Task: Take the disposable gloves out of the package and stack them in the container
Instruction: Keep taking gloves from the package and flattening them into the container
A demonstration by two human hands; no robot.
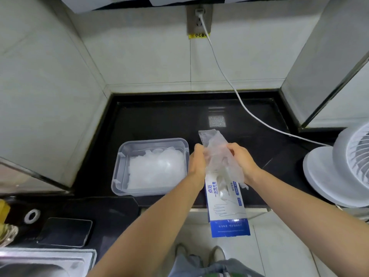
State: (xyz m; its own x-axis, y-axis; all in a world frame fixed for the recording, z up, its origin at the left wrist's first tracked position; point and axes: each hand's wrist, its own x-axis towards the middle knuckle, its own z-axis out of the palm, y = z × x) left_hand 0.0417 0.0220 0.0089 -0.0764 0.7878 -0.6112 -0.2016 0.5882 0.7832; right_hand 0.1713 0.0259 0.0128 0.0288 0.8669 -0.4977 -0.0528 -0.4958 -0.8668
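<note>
Forearms reach in from the bottom edge, both hands at a glove package (227,208) over the worktop's (159,120) front edge.
Right of centre the blue-and-white package hangs upright; the left hand (196,162) grips it near its open top, and the right hand (240,158) curls its fingers round the clear disposable gloves (214,144) sticking up out of it. Just left of them a clear plastic container (119,162) sits on the black worktop, a heap of gloves (157,170) lying in it. At far right stands a white fan (339,170), a cable (219,64) running from a wall socket (198,19) at top centre toward it; a dark phone (64,231) lies lower left.
</note>
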